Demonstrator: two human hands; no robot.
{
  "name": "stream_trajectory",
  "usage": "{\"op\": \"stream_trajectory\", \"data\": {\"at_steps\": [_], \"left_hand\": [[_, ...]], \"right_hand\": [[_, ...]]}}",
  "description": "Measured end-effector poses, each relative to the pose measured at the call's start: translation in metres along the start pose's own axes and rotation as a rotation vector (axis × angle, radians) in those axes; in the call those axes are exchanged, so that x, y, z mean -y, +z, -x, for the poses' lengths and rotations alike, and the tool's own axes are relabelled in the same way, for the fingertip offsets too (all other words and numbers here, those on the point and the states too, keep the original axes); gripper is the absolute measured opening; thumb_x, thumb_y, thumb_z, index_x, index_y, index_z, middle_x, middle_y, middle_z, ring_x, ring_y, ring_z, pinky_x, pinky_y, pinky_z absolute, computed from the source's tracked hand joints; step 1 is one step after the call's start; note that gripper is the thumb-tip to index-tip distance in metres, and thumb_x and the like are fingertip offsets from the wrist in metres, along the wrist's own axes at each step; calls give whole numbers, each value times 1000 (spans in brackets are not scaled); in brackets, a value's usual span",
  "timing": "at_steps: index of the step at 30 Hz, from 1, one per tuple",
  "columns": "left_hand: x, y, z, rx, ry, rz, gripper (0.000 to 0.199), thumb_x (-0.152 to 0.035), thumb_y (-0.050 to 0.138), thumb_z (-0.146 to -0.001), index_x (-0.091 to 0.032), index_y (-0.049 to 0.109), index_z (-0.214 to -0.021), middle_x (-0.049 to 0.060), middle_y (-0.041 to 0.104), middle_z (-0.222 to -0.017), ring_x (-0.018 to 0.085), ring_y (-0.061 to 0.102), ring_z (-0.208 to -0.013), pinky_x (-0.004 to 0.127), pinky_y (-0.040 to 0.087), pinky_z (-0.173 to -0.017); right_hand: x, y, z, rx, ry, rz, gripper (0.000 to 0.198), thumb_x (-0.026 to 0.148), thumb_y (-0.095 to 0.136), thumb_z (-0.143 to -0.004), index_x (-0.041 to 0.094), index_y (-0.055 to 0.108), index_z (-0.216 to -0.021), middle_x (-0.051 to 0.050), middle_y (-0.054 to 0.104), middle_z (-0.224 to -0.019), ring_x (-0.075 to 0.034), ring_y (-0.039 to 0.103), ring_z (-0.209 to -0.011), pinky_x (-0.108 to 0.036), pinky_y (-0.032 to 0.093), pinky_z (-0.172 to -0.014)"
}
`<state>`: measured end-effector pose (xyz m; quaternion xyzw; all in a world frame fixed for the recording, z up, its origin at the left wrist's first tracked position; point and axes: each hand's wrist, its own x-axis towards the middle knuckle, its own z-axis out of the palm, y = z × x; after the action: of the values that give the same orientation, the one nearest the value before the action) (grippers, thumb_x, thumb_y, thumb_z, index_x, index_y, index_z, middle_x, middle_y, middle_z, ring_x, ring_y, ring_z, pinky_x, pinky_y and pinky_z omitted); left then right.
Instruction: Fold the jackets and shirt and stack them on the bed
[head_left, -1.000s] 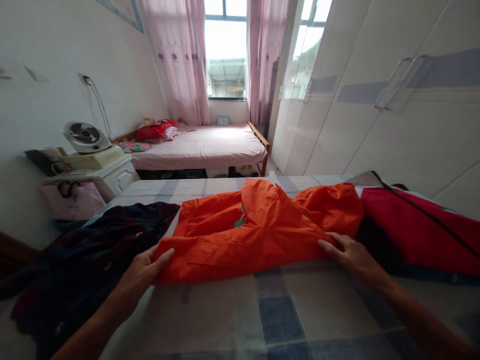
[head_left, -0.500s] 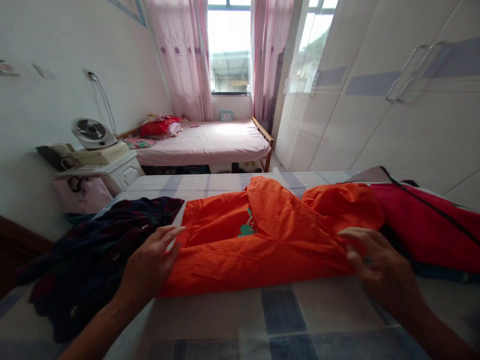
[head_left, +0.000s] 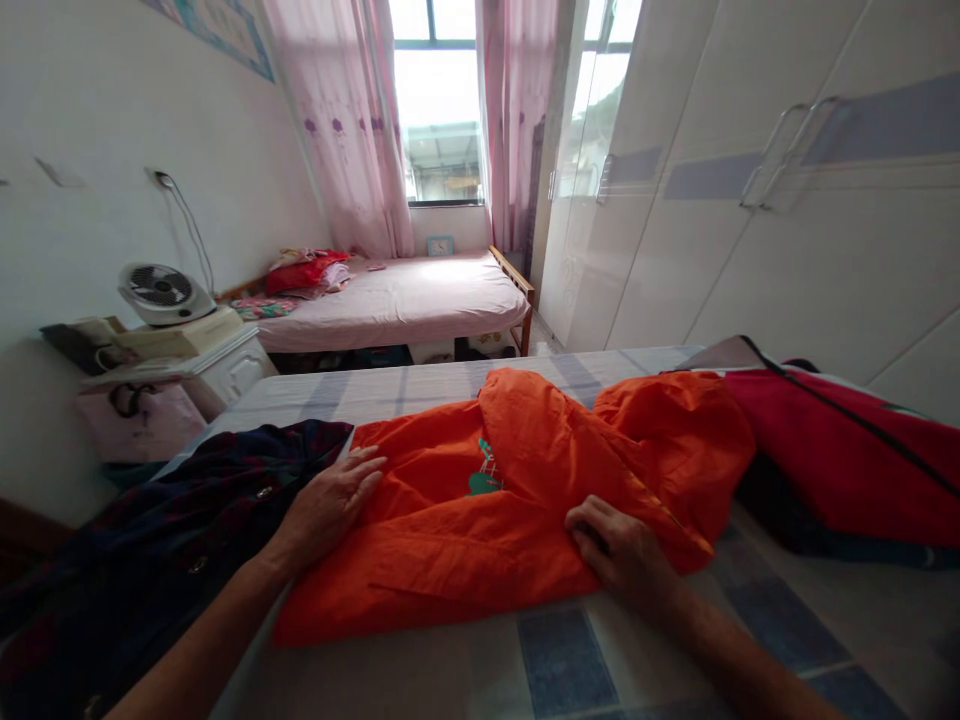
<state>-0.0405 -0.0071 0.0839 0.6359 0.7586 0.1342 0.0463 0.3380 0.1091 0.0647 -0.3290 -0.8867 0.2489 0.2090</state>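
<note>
One orange garment (head_left: 465, 560) lies lower centre of frame. Your left hand (head_left: 334, 502) rests flat on it, unclenched; your right hand (head_left: 619, 548) curls against it, pinching or not: cannot tell.

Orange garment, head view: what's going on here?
A person has both bare hands on the orange garment, which lies partly folded over on a checked sheet. The left hand rests spread at its left end; the right hand, fingers curled, is on it right of the green print. A dark plaid garment lies to the left, a red item to the right.
</note>
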Motion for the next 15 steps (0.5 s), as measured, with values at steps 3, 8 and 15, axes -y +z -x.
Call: {"op": "stream_trajectory", "data": {"at_steps": [3,8,15], "left_hand": [[3,-3,-14,45,116,-54,50,-47,35,-89,-23,55,-128,5,45,-143,23,37,-134,40,27,-112],[-16,-26,-59,22,-32,5,45,-46,33,-88,-23,69,-100,7,68,-110,25,62,-100,36,43,-93],[-93,2,-162,34,15,324,38,-47,42,-87,-21,70,-90,5,71,-90,22,63,-91,31,46,-85]], "right_hand": [[1,-1,0,2,-4,-9,16,20,41,-90,22,56,-87,-1,59,-87,-14,58,-78,-26,42,-72],[-2,2,-1,19,11,-34,15,19,42,-89,21,56,-86,-1,58,-87,-12,57,-78,-25,40,-71],[-4,3,-2,9,14,-63,15,16,42,-88,21,55,-84,0,59,-86,-12,56,-78,-24,37,-70]]}}
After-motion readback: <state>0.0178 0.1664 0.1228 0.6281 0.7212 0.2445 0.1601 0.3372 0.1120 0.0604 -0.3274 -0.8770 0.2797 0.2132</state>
